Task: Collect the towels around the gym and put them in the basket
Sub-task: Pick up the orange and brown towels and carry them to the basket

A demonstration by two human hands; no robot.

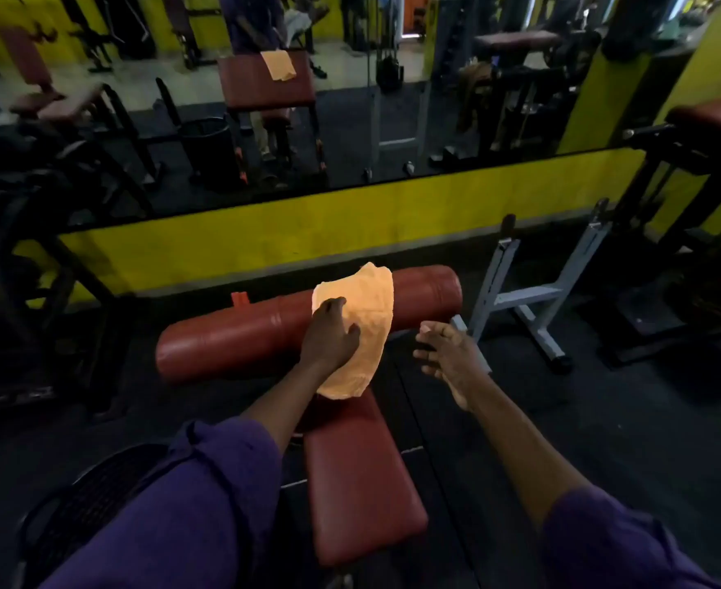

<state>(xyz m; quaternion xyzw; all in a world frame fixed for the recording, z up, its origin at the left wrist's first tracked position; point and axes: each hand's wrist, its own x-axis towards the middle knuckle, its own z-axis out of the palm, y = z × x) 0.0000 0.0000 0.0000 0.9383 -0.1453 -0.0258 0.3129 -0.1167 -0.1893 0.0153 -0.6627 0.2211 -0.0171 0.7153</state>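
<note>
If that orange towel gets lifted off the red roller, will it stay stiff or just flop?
Probably flops: the orange towel drapes and wrinkles over the red roller. Likely light; the left hand alone grips it.

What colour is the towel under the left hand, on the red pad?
The towel is plain pale orange; the head view shows it.

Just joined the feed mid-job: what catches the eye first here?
The orange towel stands out, draped over the red roller pad at centre, with the left hand gripping it. The right hand hovers open beside it, and a black mesh basket sits at lower left under the left arm.
</note>
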